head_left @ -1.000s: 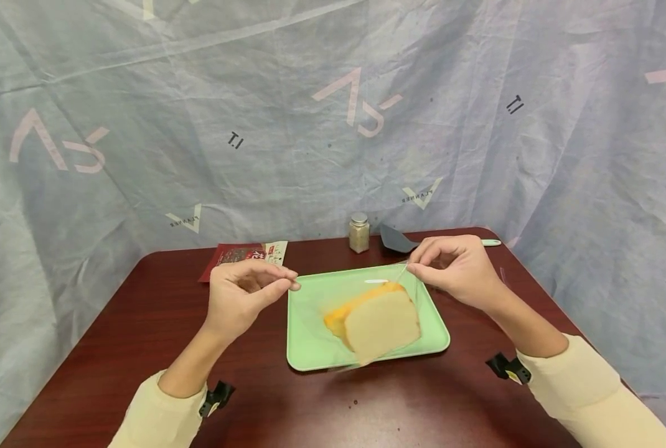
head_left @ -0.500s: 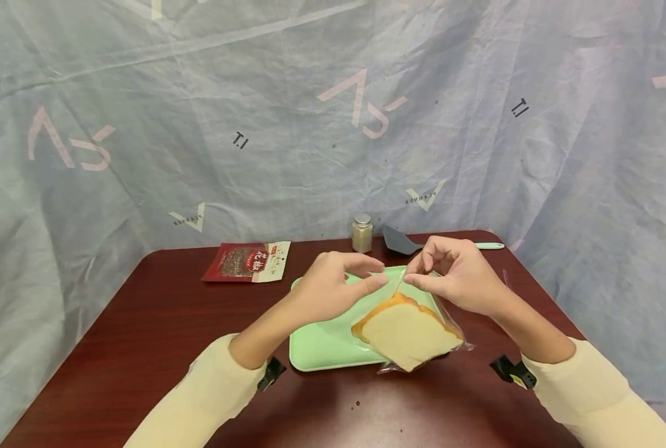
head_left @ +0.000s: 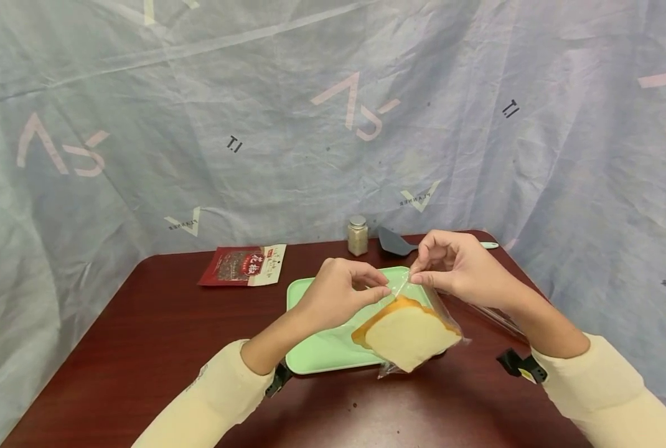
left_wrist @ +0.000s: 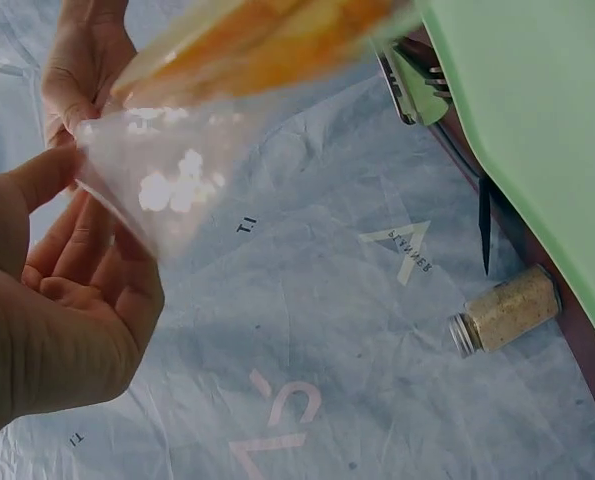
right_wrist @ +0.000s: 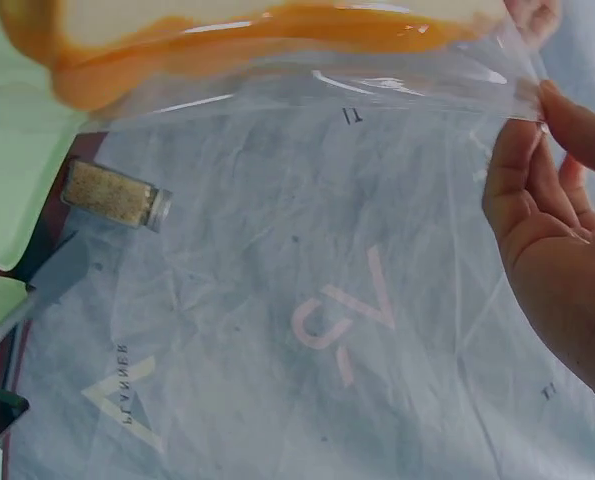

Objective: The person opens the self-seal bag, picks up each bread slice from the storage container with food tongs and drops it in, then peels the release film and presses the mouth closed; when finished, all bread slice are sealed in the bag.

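A clear plastic bag [right_wrist: 397, 90] with bread slices [head_left: 411, 336] inside hangs tilted over the right front of a light green tray [head_left: 316, 358]. My right hand [head_left: 462, 267] pinches the bag's upper corner between thumb and fingertips. Close beside it, my left hand [head_left: 341, 292] holds the bag's top edge, thumb on one side and fingers on the other, as the left wrist view shows. The bread has a pale face and an orange-brown crust. In the right wrist view the film is stretched taut towards my right fingertips.
Behind the tray stand a glass spice jar [head_left: 358, 236] and a grey spatula [head_left: 394, 241]. A red and white spice packet [head_left: 243, 266] lies at the back left. Partly under my right forearm, a clear item [head_left: 498, 318] lies on the dark red table [head_left: 198, 336].
My left hand has come rightwards from the tray's left side to the bag's top edge. The bagged bread has swung right and forward. My right hand keeps its pinch.
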Motion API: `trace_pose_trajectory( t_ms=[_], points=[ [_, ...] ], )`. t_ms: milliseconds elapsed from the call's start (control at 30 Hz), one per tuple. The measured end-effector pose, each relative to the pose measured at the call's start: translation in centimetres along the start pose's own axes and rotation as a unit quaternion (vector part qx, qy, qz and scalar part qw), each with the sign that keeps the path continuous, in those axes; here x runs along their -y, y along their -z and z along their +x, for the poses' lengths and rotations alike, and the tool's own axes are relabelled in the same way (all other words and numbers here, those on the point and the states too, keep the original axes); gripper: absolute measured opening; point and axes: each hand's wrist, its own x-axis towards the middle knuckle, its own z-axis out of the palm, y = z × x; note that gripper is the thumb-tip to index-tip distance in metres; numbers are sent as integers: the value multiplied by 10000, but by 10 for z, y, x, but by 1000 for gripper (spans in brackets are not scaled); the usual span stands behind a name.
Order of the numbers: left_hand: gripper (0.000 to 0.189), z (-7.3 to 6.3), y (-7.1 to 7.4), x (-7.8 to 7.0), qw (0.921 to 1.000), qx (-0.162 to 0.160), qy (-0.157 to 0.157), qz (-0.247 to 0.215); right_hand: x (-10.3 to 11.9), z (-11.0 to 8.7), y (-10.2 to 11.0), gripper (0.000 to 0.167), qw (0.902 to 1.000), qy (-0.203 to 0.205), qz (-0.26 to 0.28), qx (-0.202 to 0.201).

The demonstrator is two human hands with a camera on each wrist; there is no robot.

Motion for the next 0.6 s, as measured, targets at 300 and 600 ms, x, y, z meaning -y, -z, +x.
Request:
trace_pose_trajectory(
  t_ms=[300,600],
  points=[
    [17,-17,-4,9,9997,174,-105,94,8,0,5,20,9994,-113,-312,-27],
    [11,-37,-1,29,9991,367,220,63,10,-7,14,19,9966,-28,-493,-654]
  ],
)
